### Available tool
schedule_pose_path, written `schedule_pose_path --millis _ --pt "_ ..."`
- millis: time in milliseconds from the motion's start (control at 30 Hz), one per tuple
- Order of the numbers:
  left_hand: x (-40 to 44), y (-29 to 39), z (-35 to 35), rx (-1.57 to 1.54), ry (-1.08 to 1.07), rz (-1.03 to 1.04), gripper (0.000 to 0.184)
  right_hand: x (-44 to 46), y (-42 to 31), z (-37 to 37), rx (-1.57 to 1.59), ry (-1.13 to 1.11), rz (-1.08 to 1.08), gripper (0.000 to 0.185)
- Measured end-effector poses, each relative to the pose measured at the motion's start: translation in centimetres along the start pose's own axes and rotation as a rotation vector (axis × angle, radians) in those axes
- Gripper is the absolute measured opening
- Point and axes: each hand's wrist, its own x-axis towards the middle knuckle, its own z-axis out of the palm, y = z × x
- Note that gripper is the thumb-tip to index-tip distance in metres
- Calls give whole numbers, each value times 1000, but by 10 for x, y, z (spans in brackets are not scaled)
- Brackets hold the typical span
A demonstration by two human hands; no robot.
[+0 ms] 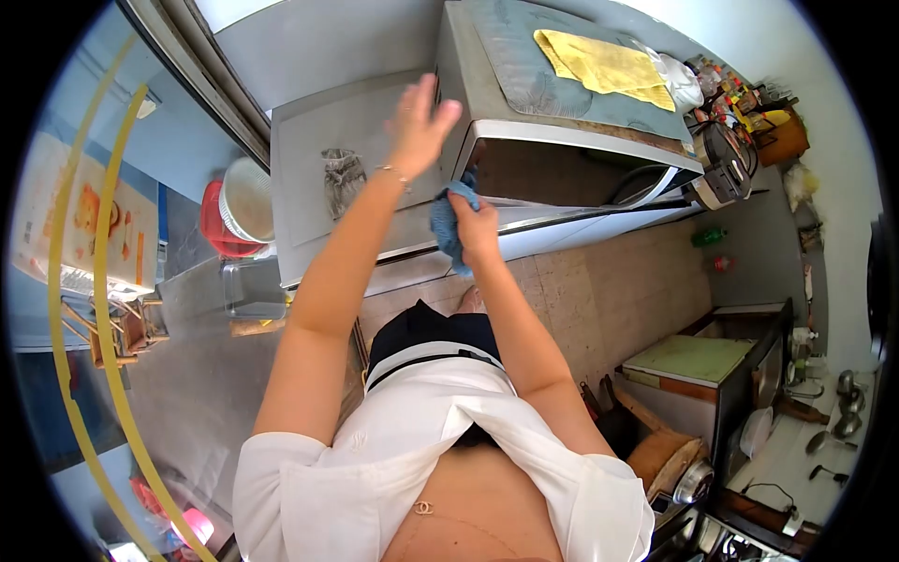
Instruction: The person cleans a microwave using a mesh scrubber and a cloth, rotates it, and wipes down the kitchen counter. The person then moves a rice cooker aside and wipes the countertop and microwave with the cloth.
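Note:
My right hand [475, 225] grips a blue cloth [448, 229], which hangs down at the front corner of a microwave [562, 169]. Raised over the grey counter top [300, 206], my left hand [421, 131] has its fingers apart and holds nothing. A patterned, crumpled item [344, 183] lies on that counter, left of my left forearm. On top of the microwave are a grey-blue mat [524, 66] and a folded yellow cloth [604, 64].
A white basket in a red basin [213, 225] stands left of the counter, above a clear plastic container [253, 288]. Bottles and jars [726, 89] crowd the upper right. A green-topped cabinet [688, 360] and a wooden board [655, 445] are at the lower right.

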Motion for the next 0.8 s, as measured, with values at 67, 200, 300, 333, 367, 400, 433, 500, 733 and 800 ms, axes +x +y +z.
schedule_pose_path --millis 67,200,300,333,367,400,433,500,733,800 --pt "-12 -36 -31 119 152 -115 67 -6 -2 18 32 -84 22 22" --pt "-58 -132 -69 735 155 -388 67 9 -2 64 -211 -110 -288 26" --pt "-87 -129 -81 1101 -110 -491 61 23 5 83 -476 -121 -401 35" --pt "-93 -129 -84 1186 -227 -512 58 26 9 87 -556 -133 -400 39" --pt "-99 -139 -86 1188 -190 -481 52 32 19 88 -652 -109 -454 42" --pt "-108 -157 -86 1188 -153 -452 47 40 37 86 -749 -85 -508 46" --pt "-115 -164 -86 1187 -114 -421 41 44 51 83 -848 -61 -564 50" --pt "-123 -169 -83 1106 30 -354 34 38 74 77 -1033 27 -620 54" --pt "-102 -156 -73 1037 16 -296 27 -2 26 50 -730 -561 -200 47" --pt "-90 -131 -72 796 213 -93 26 -4 22 32 -623 -548 -327 43"
